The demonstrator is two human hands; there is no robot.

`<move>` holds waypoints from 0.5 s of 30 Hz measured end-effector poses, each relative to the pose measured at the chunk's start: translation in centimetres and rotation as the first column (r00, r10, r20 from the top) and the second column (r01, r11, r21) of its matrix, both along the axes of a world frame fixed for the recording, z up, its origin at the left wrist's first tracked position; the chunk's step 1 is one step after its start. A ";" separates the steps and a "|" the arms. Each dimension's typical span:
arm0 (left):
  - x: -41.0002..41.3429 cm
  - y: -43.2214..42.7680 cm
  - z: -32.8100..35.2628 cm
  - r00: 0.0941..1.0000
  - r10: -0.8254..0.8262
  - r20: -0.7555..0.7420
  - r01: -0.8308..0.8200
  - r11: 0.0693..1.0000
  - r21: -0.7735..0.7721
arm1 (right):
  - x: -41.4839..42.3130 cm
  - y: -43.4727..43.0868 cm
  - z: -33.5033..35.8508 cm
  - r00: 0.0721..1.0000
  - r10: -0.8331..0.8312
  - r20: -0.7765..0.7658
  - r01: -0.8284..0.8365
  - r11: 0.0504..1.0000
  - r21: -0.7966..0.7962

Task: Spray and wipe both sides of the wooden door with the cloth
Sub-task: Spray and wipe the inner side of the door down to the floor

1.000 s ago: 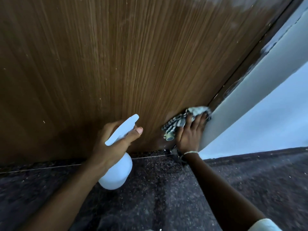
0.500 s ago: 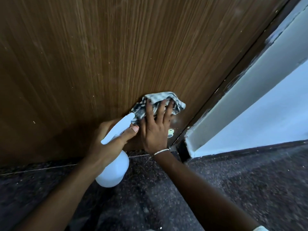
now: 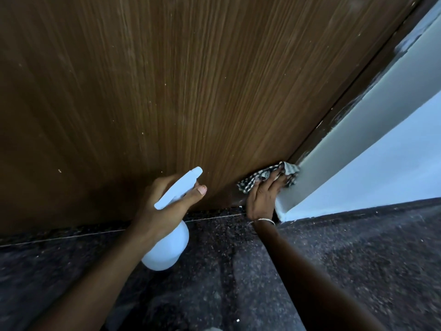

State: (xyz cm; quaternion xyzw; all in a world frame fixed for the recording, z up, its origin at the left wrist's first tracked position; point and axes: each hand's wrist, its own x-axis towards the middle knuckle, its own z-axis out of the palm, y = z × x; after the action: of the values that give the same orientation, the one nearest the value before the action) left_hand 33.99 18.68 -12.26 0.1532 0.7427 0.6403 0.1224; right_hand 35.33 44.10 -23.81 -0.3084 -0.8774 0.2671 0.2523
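The brown wooden door (image 3: pixel 191 91) fills the upper view, seen from low down near its bottom edge. My right hand (image 3: pixel 263 198) presses a black-and-white checked cloth (image 3: pixel 260 177) flat against the door's lower right corner, beside the frame. My left hand (image 3: pixel 162 206) grips a white spray bottle (image 3: pixel 169 247) by its neck, a finger on the trigger, nozzle pointing up and right toward the door. The bottle hangs just in front of the door's bottom edge, left of the cloth.
A white wall and door jamb (image 3: pixel 358 144) stand directly right of the cloth. Dark speckled stone floor (image 3: pixel 334 271) runs below the door, with a thin pale seam along the threshold.
My right hand slid the cloth from the door's lower middle, near the bottle, back right and down to the corner by the jamb. The left hand with the bottle barely moved.
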 end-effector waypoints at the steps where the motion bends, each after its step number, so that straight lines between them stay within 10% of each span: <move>1: 0.1 -0.2 -0.2 1.000 -0.005 -0.009 0.005 1.000 -0.005 | -0.1 -0.6 -0.3 1.000 0.021 -0.022 -0.022 0.997 -0.076; 11: 0.1 0.6 -2.8 0.998 -0.054 0.009 0.055 0.981 -0.188 | -0.1 -1.3 1.8 0.968 -0.239 0.074 0.246 0.856 -0.454; 15: 0.4 2.2 -3.3 0.998 -0.067 0.018 0.069 0.970 -0.234 | 3.4 2.7 1.0 0.942 -0.336 0.005 0.190 0.518 -0.834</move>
State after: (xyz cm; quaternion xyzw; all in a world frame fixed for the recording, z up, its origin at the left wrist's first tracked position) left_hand 34.41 20.85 -15.57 0.1599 0.8067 0.5444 0.1652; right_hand 38.75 46.80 -22.83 -0.4973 -0.5702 0.6273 0.1843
